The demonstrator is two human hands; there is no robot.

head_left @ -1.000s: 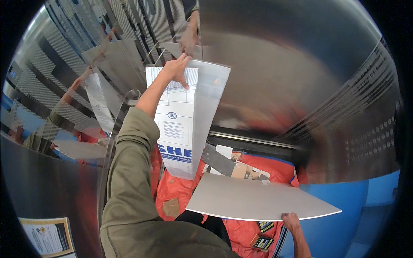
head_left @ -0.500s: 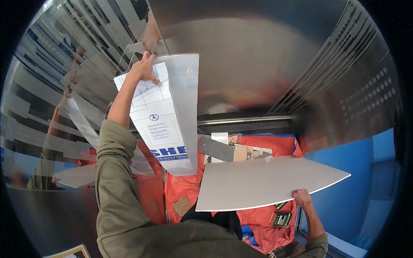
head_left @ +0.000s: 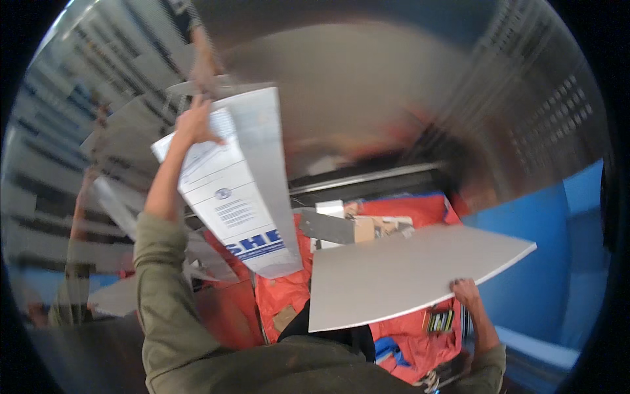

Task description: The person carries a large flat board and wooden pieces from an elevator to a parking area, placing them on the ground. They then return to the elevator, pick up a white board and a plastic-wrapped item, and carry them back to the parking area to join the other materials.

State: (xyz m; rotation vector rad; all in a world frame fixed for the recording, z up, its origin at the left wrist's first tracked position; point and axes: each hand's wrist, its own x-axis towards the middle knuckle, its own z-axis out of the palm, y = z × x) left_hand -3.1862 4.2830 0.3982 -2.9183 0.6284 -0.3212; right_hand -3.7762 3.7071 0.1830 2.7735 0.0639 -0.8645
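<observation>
In the head view, taking the middle of the picture as the clock's centre, the left hand [head_left: 195, 123] is at 10 o'clock. It grips the top of the pack [head_left: 226, 190], with the thumb lying on the white printed face; blur hides the exact set of the fingers. The pack fills 9 o'clock, tilted with its top toward 10 and its lower end toward 7. A grey face runs along its right side. The lower end lies over the red sheet [head_left: 407, 335]; I cannot tell whether they touch.

The right hand [head_left: 466, 289], at 4 o'clock, grasps the near edge of the grey board [head_left: 407, 276], fingers bent over its top face. The board spans 4 to 6 o'clock, one corner pointing to 4, its flat face up.

Just below centre, beyond the board's far edge, are a dark slab [head_left: 328, 226] and, to its right, tan scraps [head_left: 387, 226]. A cardboard piece [head_left: 284, 318] is near 6 o'clock, blue cloth [head_left: 392, 351] at 5, and a black box [head_left: 438, 320] between 4 and 5, just beside the board. The steel wall [head_left: 354, 85] spans 12 o'clock; the buttons [head_left: 551, 108] are at 2.
</observation>
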